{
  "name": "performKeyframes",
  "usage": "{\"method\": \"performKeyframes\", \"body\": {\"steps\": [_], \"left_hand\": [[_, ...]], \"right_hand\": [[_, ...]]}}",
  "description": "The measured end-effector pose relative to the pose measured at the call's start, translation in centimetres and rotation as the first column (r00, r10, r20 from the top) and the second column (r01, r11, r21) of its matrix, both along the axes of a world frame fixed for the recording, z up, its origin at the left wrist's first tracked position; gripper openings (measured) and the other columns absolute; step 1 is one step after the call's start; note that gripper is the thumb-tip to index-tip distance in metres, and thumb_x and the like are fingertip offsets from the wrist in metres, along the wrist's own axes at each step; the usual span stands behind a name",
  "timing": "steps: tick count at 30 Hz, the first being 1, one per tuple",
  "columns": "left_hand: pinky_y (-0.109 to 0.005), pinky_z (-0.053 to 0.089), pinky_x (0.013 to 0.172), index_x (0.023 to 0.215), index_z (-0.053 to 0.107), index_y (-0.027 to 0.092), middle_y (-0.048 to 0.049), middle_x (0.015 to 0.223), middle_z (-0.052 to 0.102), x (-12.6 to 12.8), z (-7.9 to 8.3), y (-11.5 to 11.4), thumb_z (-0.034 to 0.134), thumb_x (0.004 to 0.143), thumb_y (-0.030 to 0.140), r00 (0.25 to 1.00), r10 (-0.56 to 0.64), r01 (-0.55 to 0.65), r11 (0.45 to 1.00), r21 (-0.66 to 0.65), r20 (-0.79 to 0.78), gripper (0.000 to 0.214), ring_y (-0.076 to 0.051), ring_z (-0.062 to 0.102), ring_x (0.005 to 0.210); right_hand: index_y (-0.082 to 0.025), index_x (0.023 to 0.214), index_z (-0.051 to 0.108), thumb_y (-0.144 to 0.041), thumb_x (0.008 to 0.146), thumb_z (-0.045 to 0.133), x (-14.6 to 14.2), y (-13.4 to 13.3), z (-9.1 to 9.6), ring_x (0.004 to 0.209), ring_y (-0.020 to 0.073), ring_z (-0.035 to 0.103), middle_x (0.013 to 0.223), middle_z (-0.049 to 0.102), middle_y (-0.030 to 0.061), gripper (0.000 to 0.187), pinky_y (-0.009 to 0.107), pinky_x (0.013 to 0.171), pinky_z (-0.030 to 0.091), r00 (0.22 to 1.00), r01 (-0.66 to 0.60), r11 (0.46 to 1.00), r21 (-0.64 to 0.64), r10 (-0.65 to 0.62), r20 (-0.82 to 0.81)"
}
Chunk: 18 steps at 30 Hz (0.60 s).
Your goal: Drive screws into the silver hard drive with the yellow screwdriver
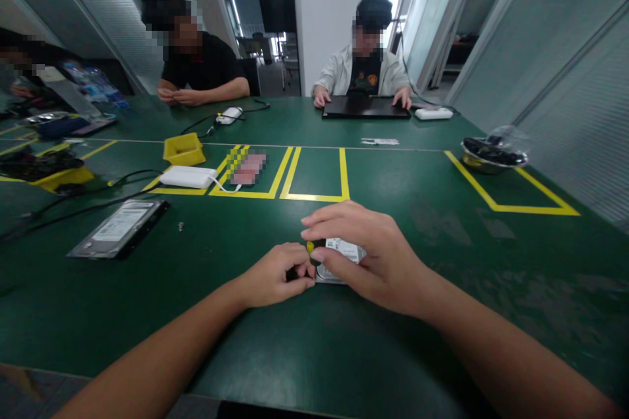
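Note:
A silver hard drive (343, 249) with a white label lies on the green table in front of me, partly hidden by my hands. My left hand (278, 275) has curled fingers and thumb closed on its left edge. Over the drive arches my right hand (373, 252), its thumb and fingers closed around a short yellow and black piece that looks like a screwdriver handle (310, 247). The lower end of that tool is hidden. Further left lies a larger hard drive (118, 229) with a white label, and a few tiny screws (181, 226) sit beside it.
Beyond my hands are yellow tape outlines (314, 198), a white power bank (189, 177) cabled to a phone (249, 169), and a yellow bin (183, 149). A metal bowl (494, 156) stands right. Across the table sit people, one handling a black panel (366, 107).

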<state>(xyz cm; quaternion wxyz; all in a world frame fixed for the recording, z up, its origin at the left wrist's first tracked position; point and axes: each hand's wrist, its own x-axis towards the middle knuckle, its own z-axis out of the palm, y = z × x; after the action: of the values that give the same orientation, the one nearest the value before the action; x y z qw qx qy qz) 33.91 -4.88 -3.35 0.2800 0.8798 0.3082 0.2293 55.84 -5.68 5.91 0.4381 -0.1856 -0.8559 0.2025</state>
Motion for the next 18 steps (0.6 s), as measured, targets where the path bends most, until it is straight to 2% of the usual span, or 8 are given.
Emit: {"method": "performKeyframes", "body": {"steps": [5, 12, 18], "left_hand": [[-0.026, 0.041, 0.070, 0.086, 0.063, 0.017, 0.0015, 0.074, 0.059, -0.07, -0.13, -0.04, 0.065, 0.084, 0.023, 1.000, 0.008, -0.008, 1.000, -0.018, -0.021, 0.006, -0.013, 0.054, 0.069], [-0.025, 0.040, 0.068, 0.073, 0.056, 0.016, 0.0024, 0.070, 0.056, 0.08, 0.11, -0.05, 0.065, 0.083, 0.022, 1.000, 0.018, -0.018, 1.000, -0.008, -0.012, 0.015, -0.011, 0.051, 0.067], [-0.027, 0.041, 0.071, 0.080, 0.060, 0.015, 0.0006, 0.076, 0.060, -0.02, -0.02, -0.09, 0.064, 0.085, 0.024, 1.000, 0.018, -0.018, 1.000, 0.014, -0.004, 0.010, -0.014, 0.055, 0.072]], "right_hand": [[-0.017, 0.096, 0.068, -0.017, 0.088, 0.064, -0.02, -0.05, -0.16, 0.092, 0.0149, 0.059, 0.100, 0.061, 0.0068, 0.010, 0.029, 0.079, 0.050, 0.995, 0.096, 0.995, -0.015, -0.096, 0.003], [-0.018, 0.104, 0.066, -0.008, 0.088, 0.053, 0.07, 0.24, -0.05, 0.106, 0.0167, 0.062, 0.108, 0.069, 0.0050, 0.023, 0.037, 0.097, 0.047, 1.000, 0.002, 1.000, -0.011, -0.003, -0.025], [-0.016, 0.100, 0.066, -0.013, 0.088, 0.063, 0.09, 0.07, 0.09, 0.108, 0.0148, 0.062, 0.110, 0.068, 0.0060, 0.012, 0.029, 0.096, 0.049, 1.000, -0.012, 0.999, -0.045, 0.012, -0.015]]}}
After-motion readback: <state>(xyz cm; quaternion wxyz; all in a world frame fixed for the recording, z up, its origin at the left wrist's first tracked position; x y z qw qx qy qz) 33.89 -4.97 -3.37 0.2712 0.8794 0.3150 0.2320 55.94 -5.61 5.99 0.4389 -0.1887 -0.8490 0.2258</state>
